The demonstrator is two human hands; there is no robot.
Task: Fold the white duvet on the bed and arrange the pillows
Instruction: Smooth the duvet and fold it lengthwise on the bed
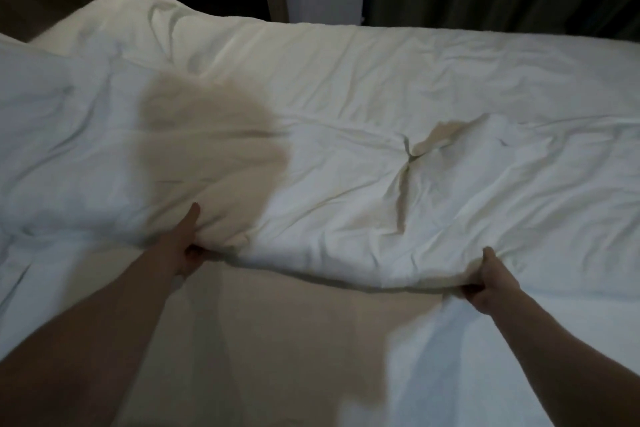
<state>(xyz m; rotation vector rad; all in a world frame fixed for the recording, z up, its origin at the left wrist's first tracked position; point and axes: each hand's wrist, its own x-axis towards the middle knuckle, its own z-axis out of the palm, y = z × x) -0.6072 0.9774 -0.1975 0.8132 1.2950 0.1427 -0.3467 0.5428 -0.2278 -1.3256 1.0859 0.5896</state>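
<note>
White, rumpled cotton duvet (346, 135) lies spread across the bed, its near edge lifted off the pale bedsheet (294, 340). The left hand (188, 246) and right hand (486, 284) each clutch that edge, thumbs on top, set well apart, likely so the fold carries over evenly. No pillows can be made out for certain.

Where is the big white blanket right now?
The rumpled white duvet covers the far bed; left hand and right hand grip its near edge.
</note>
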